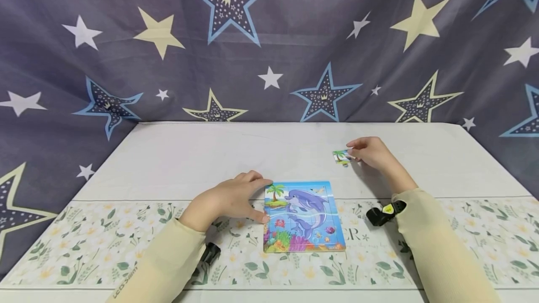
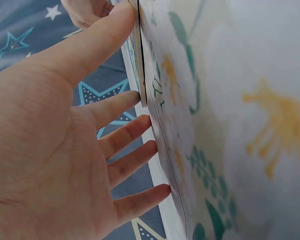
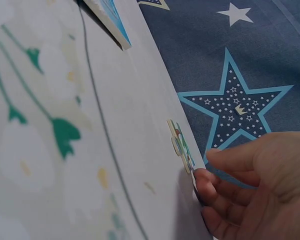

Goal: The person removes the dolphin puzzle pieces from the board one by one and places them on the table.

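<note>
A square jigsaw puzzle [image 1: 309, 216] with two dolphins, a palm tree and coral lies flat on the tablecloth. My left hand [image 1: 229, 200] is at its left side, thumb at the left edge and index finger by the top left corner. In the left wrist view the fingers [image 2: 125, 137] are spread and straight, and the thumb touches the board's edge. Farther back on the right, my right hand [image 1: 371, 154] pinches a small puzzle piece [image 1: 340, 156] with a palm tree on it. The right wrist view shows this piece [image 3: 181, 146] edge-on by the fingertips.
The table has a white cloth [image 1: 202, 153] with a flowered band [image 1: 139, 228] across the front. Behind it hangs a dark curtain [image 1: 236, 64] with stars. Each wrist wears a black strap [image 1: 381, 215].
</note>
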A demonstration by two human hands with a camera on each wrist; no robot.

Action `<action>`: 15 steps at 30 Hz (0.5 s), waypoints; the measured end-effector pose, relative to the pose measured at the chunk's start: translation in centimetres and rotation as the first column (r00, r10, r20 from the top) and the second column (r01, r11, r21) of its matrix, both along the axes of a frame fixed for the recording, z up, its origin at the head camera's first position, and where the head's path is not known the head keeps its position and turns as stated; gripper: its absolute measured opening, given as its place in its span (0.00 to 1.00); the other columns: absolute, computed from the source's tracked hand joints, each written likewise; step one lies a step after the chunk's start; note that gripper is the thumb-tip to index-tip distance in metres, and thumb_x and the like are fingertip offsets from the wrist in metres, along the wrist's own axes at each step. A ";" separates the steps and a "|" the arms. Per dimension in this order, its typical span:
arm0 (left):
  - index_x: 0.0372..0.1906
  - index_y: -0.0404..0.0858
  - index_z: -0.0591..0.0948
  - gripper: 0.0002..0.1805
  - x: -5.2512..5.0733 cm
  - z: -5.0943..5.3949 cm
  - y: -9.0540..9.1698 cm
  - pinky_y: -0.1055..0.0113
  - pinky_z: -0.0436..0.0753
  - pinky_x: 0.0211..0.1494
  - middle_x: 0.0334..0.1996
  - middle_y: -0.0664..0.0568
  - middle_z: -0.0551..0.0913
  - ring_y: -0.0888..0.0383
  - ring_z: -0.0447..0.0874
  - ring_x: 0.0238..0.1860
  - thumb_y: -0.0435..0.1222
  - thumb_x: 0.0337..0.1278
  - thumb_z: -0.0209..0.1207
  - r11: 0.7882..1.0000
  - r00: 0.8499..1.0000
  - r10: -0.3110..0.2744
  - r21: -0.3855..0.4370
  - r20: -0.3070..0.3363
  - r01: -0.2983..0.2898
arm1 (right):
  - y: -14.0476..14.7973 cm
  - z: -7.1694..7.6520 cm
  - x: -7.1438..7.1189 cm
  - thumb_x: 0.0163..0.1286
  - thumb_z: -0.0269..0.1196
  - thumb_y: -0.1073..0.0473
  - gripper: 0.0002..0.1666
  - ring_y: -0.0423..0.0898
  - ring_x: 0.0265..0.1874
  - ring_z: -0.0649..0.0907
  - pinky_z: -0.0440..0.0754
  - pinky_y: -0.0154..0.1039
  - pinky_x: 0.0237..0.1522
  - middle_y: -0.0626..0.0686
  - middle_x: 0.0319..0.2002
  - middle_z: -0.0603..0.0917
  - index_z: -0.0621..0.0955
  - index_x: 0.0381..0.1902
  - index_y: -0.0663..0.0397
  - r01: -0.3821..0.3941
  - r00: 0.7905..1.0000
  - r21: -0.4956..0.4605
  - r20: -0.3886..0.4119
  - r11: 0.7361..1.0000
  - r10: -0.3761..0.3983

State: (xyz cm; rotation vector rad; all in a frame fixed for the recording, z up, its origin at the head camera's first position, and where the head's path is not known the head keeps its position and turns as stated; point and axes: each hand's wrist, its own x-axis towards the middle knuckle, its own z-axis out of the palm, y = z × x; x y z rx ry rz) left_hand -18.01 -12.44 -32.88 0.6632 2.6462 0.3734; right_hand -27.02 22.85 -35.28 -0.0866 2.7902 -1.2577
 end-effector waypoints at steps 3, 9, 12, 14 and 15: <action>0.76 0.52 0.62 0.49 0.0 0.0 0.0 0.45 0.67 0.68 0.72 0.53 0.60 0.50 0.58 0.72 0.57 0.51 0.70 1.000 1.000 0.002 0.001 -0.001 -0.002 | 0.0 0.2 0.0 0.72 0.59 0.64 0.20 0.42 0.28 0.81 0.76 0.33 0.32 0.66 0.44 0.84 0.78 0.57 0.73 0.003 1.000 0.002 -0.004 1.000 -0.003; 0.77 0.52 0.62 0.48 0.0 0.1 0.0 0.45 0.66 0.69 0.72 0.53 0.60 0.50 0.58 0.73 0.57 0.51 0.70 1.000 1.000 0.005 0.000 0.011 -0.005 | -0.3 0.6 0.2 0.72 0.59 0.63 0.21 0.44 0.28 0.82 0.77 0.35 0.34 0.66 0.45 0.84 0.78 0.57 0.73 -0.008 1.000 -0.022 -0.018 1.000 0.007; 0.77 0.52 0.62 0.48 0.0 0.1 0.0 0.45 0.66 0.69 0.72 0.53 0.60 0.50 0.58 0.72 0.57 0.51 0.70 1.000 1.000 0.006 0.001 0.011 -0.006 | -0.8 1.1 0.5 0.73 0.59 0.63 0.21 0.47 0.30 0.83 0.79 0.40 0.40 0.67 0.45 0.84 0.77 0.58 0.72 -0.040 0.999 -0.046 -0.025 0.998 0.039; 0.76 0.52 0.62 0.48 0.0 0.1 0.0 0.45 0.66 0.69 0.72 0.53 0.60 0.50 0.58 0.72 0.57 0.51 0.70 1.000 1.000 0.006 0.001 0.007 -0.006 | -1.3 1.4 0.7 0.73 0.60 0.62 0.21 0.50 0.33 0.83 0.80 0.44 0.43 0.67 0.46 0.84 0.77 0.58 0.72 -0.075 0.997 -0.056 -0.031 0.996 0.073; 0.76 0.52 0.62 0.48 0.0 0.1 0.0 0.45 0.66 0.68 0.72 0.53 0.61 0.50 0.59 0.72 0.57 0.51 0.70 1.000 1.000 0.005 0.002 0.005 -0.005 | -1.5 1.6 0.8 0.73 0.60 0.63 0.21 0.52 0.34 0.84 0.80 0.46 0.44 0.67 0.46 0.84 0.77 0.58 0.72 -0.095 0.995 -0.059 -0.037 0.994 0.093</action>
